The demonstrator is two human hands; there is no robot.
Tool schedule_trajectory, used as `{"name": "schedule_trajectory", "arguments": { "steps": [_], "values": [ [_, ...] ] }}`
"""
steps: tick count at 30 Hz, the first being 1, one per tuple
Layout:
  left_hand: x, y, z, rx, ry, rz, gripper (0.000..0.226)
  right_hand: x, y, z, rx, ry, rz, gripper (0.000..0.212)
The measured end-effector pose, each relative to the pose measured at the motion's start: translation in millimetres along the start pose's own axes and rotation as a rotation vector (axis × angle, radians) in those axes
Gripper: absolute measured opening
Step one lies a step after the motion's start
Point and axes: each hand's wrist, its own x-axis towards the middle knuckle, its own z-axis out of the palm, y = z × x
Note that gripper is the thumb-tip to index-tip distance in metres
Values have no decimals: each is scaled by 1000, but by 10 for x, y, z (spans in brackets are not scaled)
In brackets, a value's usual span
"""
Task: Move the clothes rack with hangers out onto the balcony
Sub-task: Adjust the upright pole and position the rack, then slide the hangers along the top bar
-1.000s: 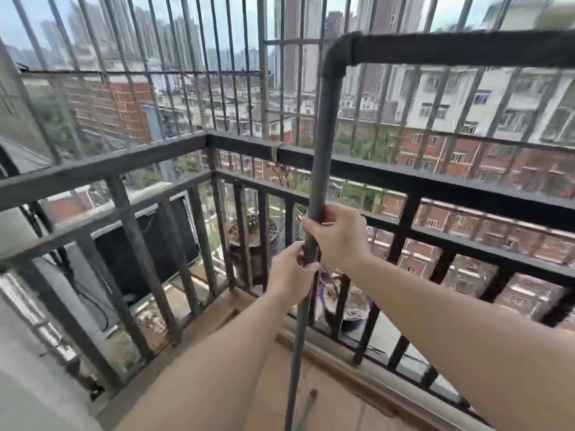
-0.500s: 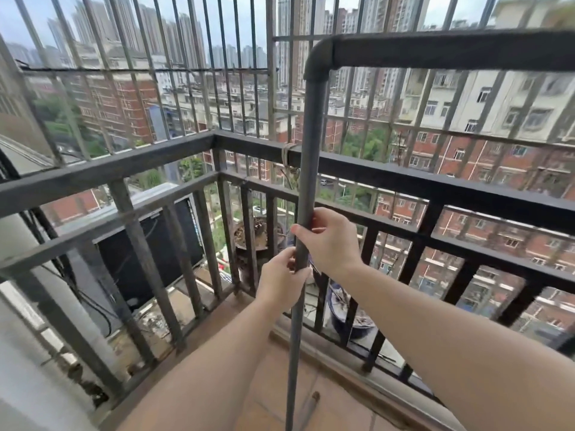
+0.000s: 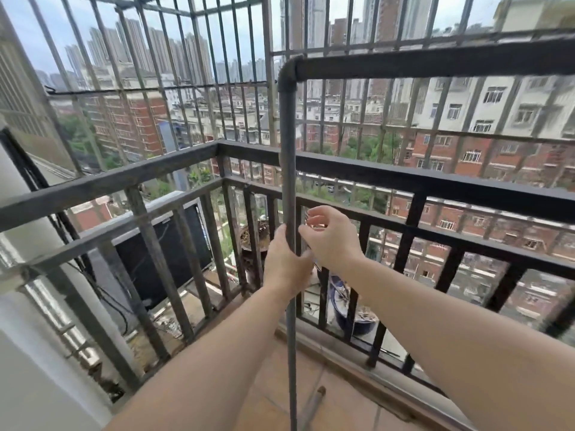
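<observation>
The clothes rack (image 3: 287,157) is a grey metal frame: one upright pole in the middle of the view, bent at the top into a horizontal bar running right. It stands on the tiled balcony floor close to the railing. My left hand (image 3: 286,259) is wrapped around the upright at mid-height. My right hand (image 3: 329,236) sits just right of the pole with its fingers spread, off the metal. No hangers are in view.
A dark balcony railing (image 3: 404,178) runs across right behind the rack and turns a corner at the left. Outside the bars sit an air-conditioner unit (image 3: 161,253) and plant pots (image 3: 253,237). A rack foot (image 3: 314,399) lies on the orange tiles.
My right hand has let go of the pole and opened beside it. The left hand keeps its grip. The view has tilted up and the rack stands a little nearer the railing corner.
</observation>
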Motion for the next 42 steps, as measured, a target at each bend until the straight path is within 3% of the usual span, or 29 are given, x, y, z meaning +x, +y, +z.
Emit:
{"name": "schedule_trajectory", "arguments": {
  "steps": [3, 9, 18, 33, 42],
  "values": [
    [-270, 211, 54, 65, -24, 50, 69, -204, 7, -342, 3, -1, -15, 32],
    [-855, 754, 533, 172, -133, 182, 55, -725, 169, -1315, -16, 118, -26, 36],
    [-1826, 1818, 1802, 86, -446, 509, 49, -1614, 539, -3109, -190, 432, 64, 22],
    [-3670, 2767, 3638, -119, -1000, 786, 46, -3871, 864, -5137, -501, 1023, 502, 28],
    [-5085, 3291, 4362, -151, -1234, 823, 45, -5114, 988, -6095, -538, 1287, 612, 23]
  ]
}}
